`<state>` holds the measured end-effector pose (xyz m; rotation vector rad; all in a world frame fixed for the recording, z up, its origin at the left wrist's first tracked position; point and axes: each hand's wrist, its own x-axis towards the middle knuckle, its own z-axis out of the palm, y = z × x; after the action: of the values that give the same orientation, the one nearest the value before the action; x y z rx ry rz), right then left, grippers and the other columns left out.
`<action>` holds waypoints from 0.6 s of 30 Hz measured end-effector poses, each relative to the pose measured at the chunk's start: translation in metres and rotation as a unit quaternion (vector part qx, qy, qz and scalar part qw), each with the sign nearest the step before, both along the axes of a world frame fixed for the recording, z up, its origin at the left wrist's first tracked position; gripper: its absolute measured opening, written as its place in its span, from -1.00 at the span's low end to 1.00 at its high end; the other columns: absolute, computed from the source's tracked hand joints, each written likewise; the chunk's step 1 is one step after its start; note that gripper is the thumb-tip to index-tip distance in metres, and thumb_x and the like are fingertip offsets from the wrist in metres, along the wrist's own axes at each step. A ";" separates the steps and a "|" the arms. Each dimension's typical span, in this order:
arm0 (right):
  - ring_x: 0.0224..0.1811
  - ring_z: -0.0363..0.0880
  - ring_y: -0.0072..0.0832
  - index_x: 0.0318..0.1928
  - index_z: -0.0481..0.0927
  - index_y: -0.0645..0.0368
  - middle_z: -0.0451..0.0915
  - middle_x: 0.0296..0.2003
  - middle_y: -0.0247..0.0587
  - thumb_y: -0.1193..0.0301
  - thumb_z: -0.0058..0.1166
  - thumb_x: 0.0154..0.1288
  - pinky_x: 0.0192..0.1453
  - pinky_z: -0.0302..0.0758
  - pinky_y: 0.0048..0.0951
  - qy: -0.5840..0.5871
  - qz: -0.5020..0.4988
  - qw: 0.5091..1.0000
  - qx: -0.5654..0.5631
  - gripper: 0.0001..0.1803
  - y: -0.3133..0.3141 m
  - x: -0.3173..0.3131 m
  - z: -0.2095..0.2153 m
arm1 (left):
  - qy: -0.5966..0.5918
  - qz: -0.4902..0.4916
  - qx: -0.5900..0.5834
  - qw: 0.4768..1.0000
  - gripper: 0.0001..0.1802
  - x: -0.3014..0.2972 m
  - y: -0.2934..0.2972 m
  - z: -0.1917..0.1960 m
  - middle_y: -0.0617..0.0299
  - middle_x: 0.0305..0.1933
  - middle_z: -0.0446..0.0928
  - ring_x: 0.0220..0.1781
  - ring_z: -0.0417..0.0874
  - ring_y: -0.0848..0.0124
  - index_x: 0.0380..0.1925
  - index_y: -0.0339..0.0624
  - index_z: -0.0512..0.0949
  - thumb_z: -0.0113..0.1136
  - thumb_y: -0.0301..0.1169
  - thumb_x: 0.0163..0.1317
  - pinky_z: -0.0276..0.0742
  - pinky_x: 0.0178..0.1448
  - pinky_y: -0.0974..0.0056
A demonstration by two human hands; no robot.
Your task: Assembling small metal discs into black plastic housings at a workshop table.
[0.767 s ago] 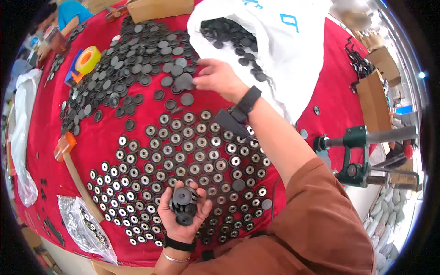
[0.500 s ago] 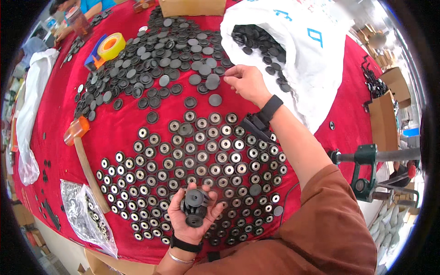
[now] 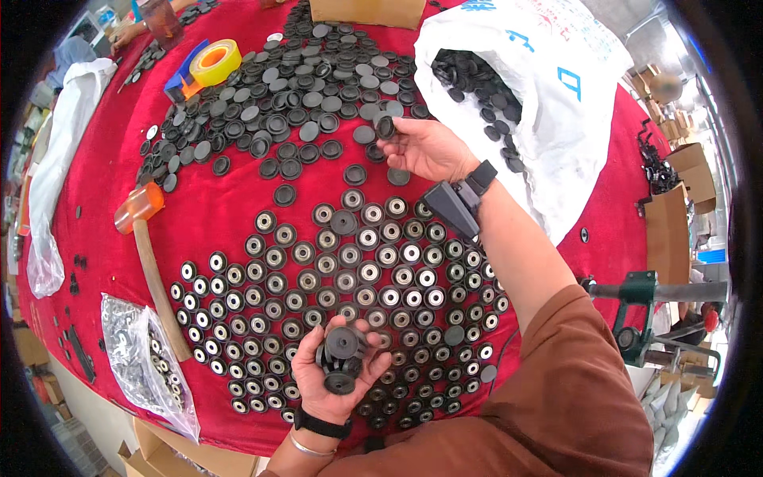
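Observation:
My left hand [image 3: 315,381] is palm up, its fingers curled round a small heap of black round plastic caps [image 3: 342,343]. Between the thumb and fingers of my right hand [image 3: 433,151] is one black round cap [image 3: 385,127], tilted on edge. That hand hovers by the near right edge of a wide spread of loose black caps [image 3: 278,119], some face up, some showing their rims. Below both, rows of black wheels with metal bearing centres [image 3: 368,272] cover the red cloth. A few of the wheels have a plain black disc on top.
A white sack [image 3: 548,135] spills black caps at the back right. To the left lie an orange-headed mallet [image 3: 155,278], a yellow tape roll [image 3: 214,62] and a clear bag of metal parts [image 3: 147,358]. A green metal press [image 3: 636,318] stands at right; a cardboard box [image 3: 369,11] sits behind.
My right hand now holds a cap up off the pile, where it was reaching toward the caps before. The left hand stays nearly still with its caps. The whole view has shifted slightly.

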<state>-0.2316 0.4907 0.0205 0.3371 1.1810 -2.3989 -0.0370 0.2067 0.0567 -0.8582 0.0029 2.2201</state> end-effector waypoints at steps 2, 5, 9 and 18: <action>-0.29 0.51 -0.44 -0.17 0.46 0.28 0.54 -0.30 -0.13 0.31 -0.20 0.38 -0.20 0.52 -0.40 -0.013 0.009 0.999 -0.048 -0.73 -0.003 0.001 0.001 | 0.000 0.002 -0.001 1.000 -0.70 0.001 -0.001 0.000 0.14 -0.16 0.45 -0.08 0.47 0.21 -0.29 0.00 0.58 -0.01 -0.11 0.19 0.51 -0.03 -0.09; -0.31 0.53 -0.38 -0.20 0.44 0.29 0.54 -0.33 -0.08 0.31 -0.27 0.40 -0.17 0.54 -0.33 -0.029 0.011 0.995 -0.095 -0.70 -0.004 0.003 0.003 | -0.006 0.002 0.002 1.000 -0.70 0.000 0.000 -0.001 0.14 -0.16 0.45 -0.08 0.47 0.21 -0.29 -0.01 0.58 -0.01 -0.10 0.19 0.51 -0.04 -0.09; -0.24 0.52 -0.41 -0.08 0.43 0.30 0.54 -0.19 -0.05 0.25 -0.29 0.42 -0.16 0.49 -0.44 0.040 -0.001 0.997 -0.067 -0.64 0.000 -0.001 0.006 | -0.004 0.021 0.029 0.999 -0.67 0.001 0.000 -0.004 0.08 -0.14 0.47 -0.06 0.50 0.13 -0.23 -0.07 0.56 -0.06 -0.12 0.21 0.50 -0.01 -0.13; -0.36 0.57 -0.13 -0.25 0.58 0.30 0.58 -0.43 0.03 0.28 0.18 0.05 -0.21 0.50 -0.31 0.327 0.097 0.557 0.757 -0.66 -0.012 0.041 -0.002 | -0.010 0.010 0.017 1.000 -0.69 0.001 0.000 -0.005 0.13 -0.15 0.45 -0.07 0.46 0.20 -0.28 0.00 0.59 -0.03 -0.10 0.19 0.49 -0.02 -0.09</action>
<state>-0.1906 0.4791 0.0189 -0.2863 3.1268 -0.5712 -0.0361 0.2069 0.0518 -0.8657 -0.0546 2.2240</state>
